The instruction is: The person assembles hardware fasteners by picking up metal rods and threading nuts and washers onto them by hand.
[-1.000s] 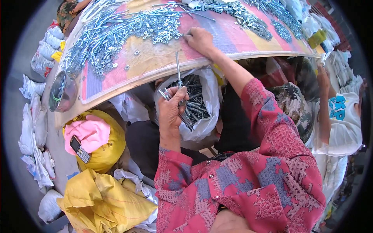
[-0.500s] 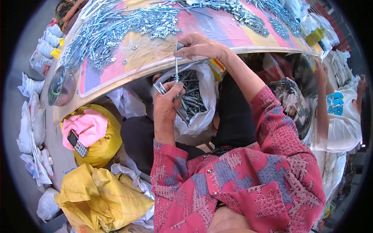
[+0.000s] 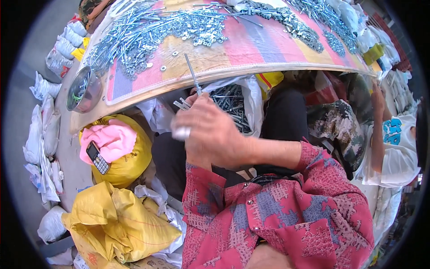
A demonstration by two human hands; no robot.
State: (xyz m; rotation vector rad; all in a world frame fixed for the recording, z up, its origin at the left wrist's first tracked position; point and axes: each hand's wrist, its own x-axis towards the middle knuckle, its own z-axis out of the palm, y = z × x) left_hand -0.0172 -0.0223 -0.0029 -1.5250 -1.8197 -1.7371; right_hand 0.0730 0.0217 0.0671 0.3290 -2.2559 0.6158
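Note:
My left hand [image 3: 195,97] is closed around a long threaded bolt [image 3: 191,71] that points up and slightly left toward the table edge. Ends of several shorter metal bolts [image 3: 181,104] stick out of the same hand at its left side. Over it crosses my right hand [image 3: 217,125], smeared by motion and hiding most of the left palm. Something pale [image 3: 181,133] shows near its fingertips, too blurred to name. Behind both hands sits an open white sack [image 3: 254,107] filled with dark metal bolts [image 3: 229,102].
Loose rods [image 3: 116,40], washers [image 3: 208,33] and metal sleeves [image 3: 304,38] lie heaped on the striped cloth tabletop [image 3: 251,45]. A bowl [image 3: 85,92] stands at the left edge. Below are a yellow sack [image 3: 121,224] and a phone [image 3: 97,158] on pink cloth [image 3: 112,134]. A co-worker [image 3: 389,152] sits right.
My right hand has left the rod's upper end and come down across my left hand. The rod now leans left instead of standing straight. The view has shifted slightly.

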